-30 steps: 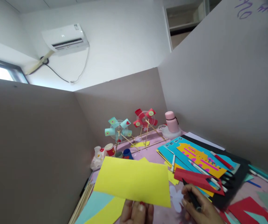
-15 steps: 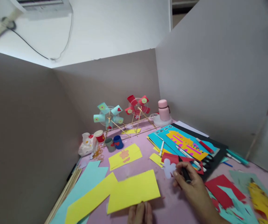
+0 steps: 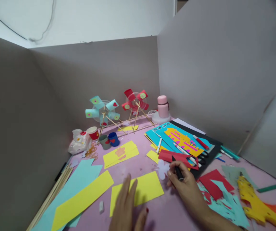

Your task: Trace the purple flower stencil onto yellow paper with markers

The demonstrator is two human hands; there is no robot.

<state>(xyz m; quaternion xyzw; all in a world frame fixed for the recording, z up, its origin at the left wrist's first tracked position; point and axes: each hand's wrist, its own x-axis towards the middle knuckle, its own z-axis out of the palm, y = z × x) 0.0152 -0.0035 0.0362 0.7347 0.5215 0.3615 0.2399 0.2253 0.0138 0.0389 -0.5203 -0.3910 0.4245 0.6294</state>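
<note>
Closest in, the left hand (image 3: 125, 205) is lying open and flat, fingers stretched out and gripping nothing, over the near edge of a yellow sheet (image 3: 149, 187) on the pink table (image 3: 173, 211); blur is hiding whether it is touching. Just beside it, the right hand (image 3: 184, 183) is closing around a black pen (image 3: 177, 172), the tip sitting next to a white flower cutout (image 3: 163, 168). To the left, a long yellow strip (image 3: 82, 200) is lying across a pale blue sheet (image 3: 82, 175). Farther off, markers (image 3: 186, 152) are resting on a blue card (image 3: 159, 133) whose small printing is showing too tiny to read. At the back, a blue paper wheel (image 3: 103, 110), a red paper wheel (image 3: 135, 99) and a pink bottle (image 3: 163, 106) are standing against the grey partition (image 3: 92, 73).
</note>
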